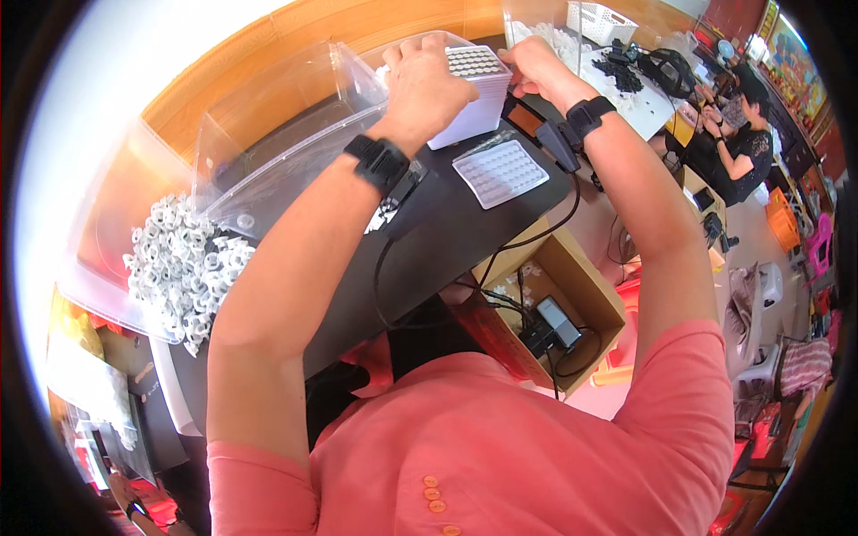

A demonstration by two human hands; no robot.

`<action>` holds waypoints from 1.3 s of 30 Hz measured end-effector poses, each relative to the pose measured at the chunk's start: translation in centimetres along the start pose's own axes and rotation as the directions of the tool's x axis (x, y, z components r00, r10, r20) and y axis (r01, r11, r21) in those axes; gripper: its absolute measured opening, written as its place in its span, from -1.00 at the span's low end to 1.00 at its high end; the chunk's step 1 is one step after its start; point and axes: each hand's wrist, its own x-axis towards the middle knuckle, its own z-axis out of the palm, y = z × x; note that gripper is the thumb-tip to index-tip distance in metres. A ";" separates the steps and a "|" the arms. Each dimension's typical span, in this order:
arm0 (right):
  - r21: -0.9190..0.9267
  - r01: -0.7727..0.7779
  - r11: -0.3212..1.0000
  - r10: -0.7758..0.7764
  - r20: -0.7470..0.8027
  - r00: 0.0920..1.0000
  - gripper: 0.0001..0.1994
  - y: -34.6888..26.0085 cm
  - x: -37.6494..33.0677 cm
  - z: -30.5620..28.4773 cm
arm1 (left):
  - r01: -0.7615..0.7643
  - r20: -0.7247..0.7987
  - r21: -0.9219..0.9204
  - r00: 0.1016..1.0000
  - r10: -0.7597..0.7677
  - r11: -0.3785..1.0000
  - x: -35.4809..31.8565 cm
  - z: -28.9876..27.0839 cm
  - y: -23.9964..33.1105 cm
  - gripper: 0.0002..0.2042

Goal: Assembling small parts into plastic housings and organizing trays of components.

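Observation:
At the table's far edge is a tall stack of thin white plastic trays (pixel 469 119). Rows of small round pieces with dark rims fill the top tray. My left hand (pixel 424 87) grips the stack's left side, thumb near the front corner and fingers reaching over the far side. Curled against the right upper edge is my right hand (pixel 539 73), its fingertips partly hidden. Whether the stack rests on the table or is slightly lifted, I cannot tell. A single white tray with rows of pockets (pixel 500 173) lies flat in front of the stack.
Clear plastic bins (pixel 277 147) line the dark table's (pixel 357 286) back. White-grey plastic parts (pixel 183 268) are heaped at left. Below the table's right side sits an open cardboard box (pixel 572 295) holding cables and a device. Another person (pixel 746 143) sits at a white table, far right.

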 end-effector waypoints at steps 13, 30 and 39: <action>-0.019 0.017 1.000 -0.015 0.108 0.994 -0.77 0.3 1.4 -0.4 | 0.214 0.171 0.116 0.958 -0.232 0.970 3.1 4.4 -2.0 0.00; 0.047 -0.001 0.999 -0.002 0.079 0.997 -0.81 -0.8 1.8 0.1 | 0.127 0.164 0.043 0.978 -0.132 0.991 3.2 4.9 -3.4 -0.05; 0.067 -0.045 0.997 0.035 0.152 0.988 -0.81 -0.8 1.9 -0.5 | 0.100 0.150 0.043 0.983 -0.105 0.994 3.1 5.1 -3.6 -0.07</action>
